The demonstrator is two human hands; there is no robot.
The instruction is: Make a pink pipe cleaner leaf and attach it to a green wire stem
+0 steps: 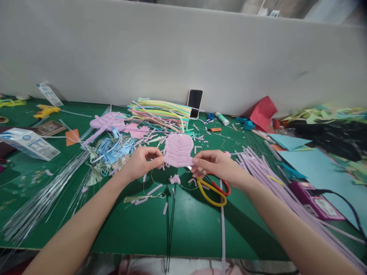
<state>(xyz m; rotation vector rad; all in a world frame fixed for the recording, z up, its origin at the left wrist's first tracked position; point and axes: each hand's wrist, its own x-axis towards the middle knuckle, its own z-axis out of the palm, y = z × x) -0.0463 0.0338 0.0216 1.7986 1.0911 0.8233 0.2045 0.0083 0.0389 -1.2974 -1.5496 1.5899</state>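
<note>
My left hand (144, 162) pinches the left lower corner of a lilac panel (179, 151), which looks made of pipe cleaners laid side by side. At its right lower corner, my right hand (216, 165) has thumb and fingers closed on the same panel. The panel is held up over the table between both hands, its ribbed face toward me. Scissors (205, 196) with red and yellow handles lie under my right hand, their blades mostly hidden. Below the panel is a small lilac cluster (174, 179), with a pale tassel (137, 199) and short cut pieces nearby.
Behind lies a bundle of coloured pipe cleaners (160, 112), with a phone (195, 103) leaning on the wall. A lilac pipe-cleaner shape (107, 123) and silver wires (48, 194) are left. Lilac pipe cleaners (266, 179) and a purple box (315, 200) with a cable lie right.
</note>
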